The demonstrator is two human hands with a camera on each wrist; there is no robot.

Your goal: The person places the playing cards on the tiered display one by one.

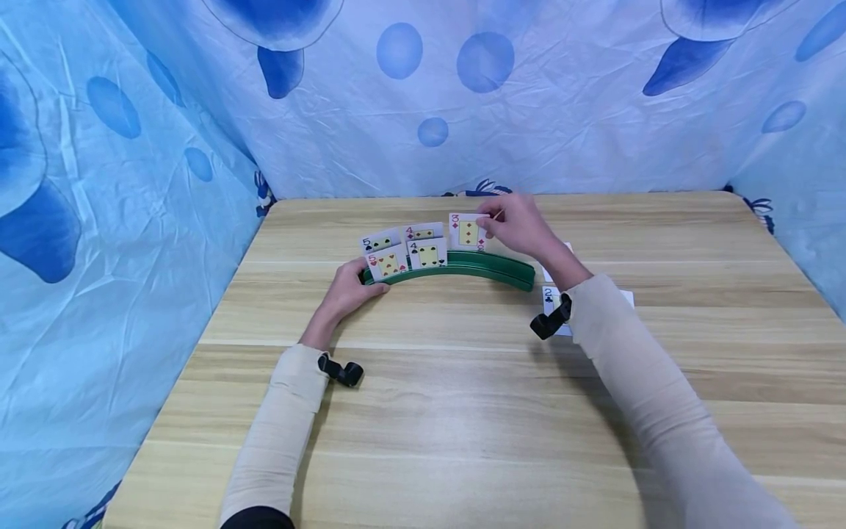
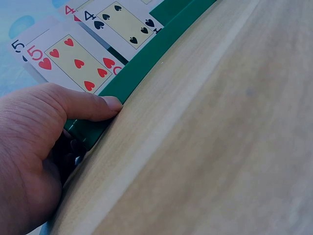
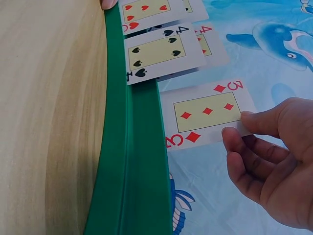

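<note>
A curved green card holder [image 1: 492, 266] lies on the table. My left hand [image 1: 345, 290] grips its left end, thumb [image 2: 98, 105] along the front face. In the holder's front row stand the five of hearts [image 2: 78, 63] and the four of spades [image 3: 164, 53]. Behind them are a black five [image 1: 378, 239] and a red four [image 1: 423, 229], each partly covered. My right hand [image 1: 518, 224] pinches the three of diamonds [image 3: 208, 112] by an upper corner between thumb and fingers. The card's lower edge is right at the holder's back row, right of the fours.
Right of the holder, a two of clubs [image 1: 548, 297] and other cards lie on the wooden table [image 1: 449, 411], partly hidden by my right forearm. A blue patterned curtain [image 1: 423, 95] hangs behind the table's far edge and along the sides.
</note>
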